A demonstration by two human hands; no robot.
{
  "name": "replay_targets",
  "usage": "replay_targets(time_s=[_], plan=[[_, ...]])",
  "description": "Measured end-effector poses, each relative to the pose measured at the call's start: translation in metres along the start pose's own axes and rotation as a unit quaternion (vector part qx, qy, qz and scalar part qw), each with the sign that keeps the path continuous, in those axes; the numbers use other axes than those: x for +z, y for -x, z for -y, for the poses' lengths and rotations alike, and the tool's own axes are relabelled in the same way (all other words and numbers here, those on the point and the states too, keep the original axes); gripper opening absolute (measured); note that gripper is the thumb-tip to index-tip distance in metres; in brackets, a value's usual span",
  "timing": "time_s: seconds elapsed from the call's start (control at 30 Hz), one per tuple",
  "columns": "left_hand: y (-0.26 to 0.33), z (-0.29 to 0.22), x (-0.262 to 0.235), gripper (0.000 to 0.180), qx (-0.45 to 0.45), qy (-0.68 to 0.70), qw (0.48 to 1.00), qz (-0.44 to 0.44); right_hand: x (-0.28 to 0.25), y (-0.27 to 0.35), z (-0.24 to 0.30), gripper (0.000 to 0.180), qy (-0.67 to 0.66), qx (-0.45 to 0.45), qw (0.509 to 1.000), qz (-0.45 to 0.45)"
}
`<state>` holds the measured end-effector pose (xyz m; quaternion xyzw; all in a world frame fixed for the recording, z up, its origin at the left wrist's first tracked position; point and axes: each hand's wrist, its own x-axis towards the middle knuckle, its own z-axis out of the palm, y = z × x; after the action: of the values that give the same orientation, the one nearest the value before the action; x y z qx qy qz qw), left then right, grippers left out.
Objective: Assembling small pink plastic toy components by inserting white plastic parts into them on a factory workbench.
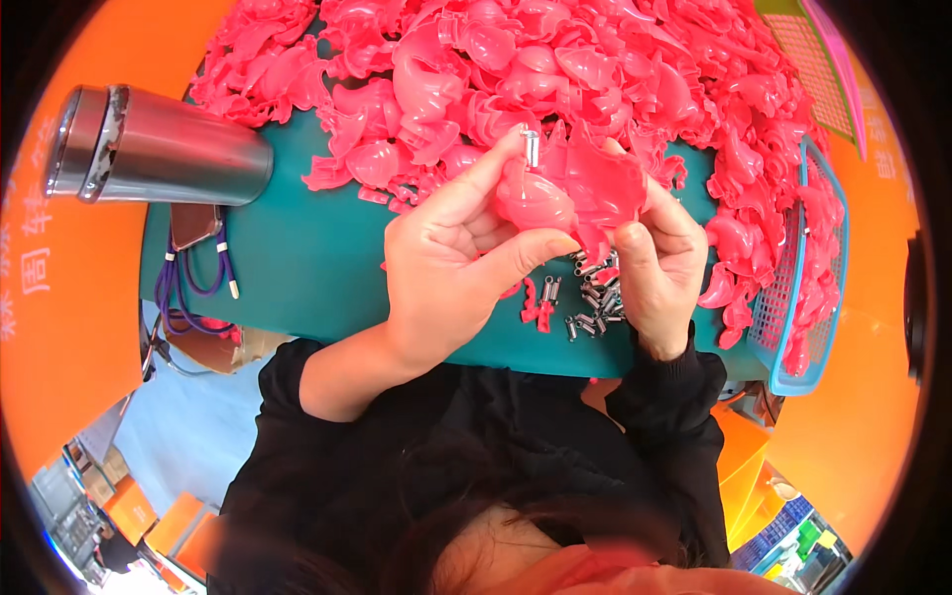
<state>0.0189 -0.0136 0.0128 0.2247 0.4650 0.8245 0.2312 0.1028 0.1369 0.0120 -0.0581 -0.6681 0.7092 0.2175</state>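
Green tabletop (327, 268) between orange partitions (79, 327) bearing pale characters (36, 260); heaped pink mouldings (565, 59) along the far side; steel tumbler (188, 149), left; blue basket (772, 317), right. One pink plastic piece (605, 188) raised over the table, left hand (456, 253) and right hand (664, 263) closed on opposite sides; metal cylinder (532, 149) near its left edge.

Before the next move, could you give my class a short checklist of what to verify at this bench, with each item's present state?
1. Left hand gripping the held pink plastic: ok.
2. Right hand steadying its right side: ok.
3. Small metal cylinder at the left fingertips fixed to the plastic: cannot tell.
4. Loose metal parts neatly sorted: not ok, scattered below the hands.
5. Steel tumbler clear of both hands: ok, off to the left.
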Motion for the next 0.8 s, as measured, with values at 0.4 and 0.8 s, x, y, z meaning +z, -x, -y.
replay_targets(time_s=[0.4,0.8], plan=[[0.0,0.008,0.0,0.066,0.028,-0.041,0.999,-0.005,-0.001,0.0,0.004,0.047,0.043,-0.001,0.998,0.034],[0.003,0.012,-0.007,0.068,0.066,-0.094,0.993,0.018,0.002,-0.001,0.007,0.046,0.093,-0.007,0.995,0.04]])
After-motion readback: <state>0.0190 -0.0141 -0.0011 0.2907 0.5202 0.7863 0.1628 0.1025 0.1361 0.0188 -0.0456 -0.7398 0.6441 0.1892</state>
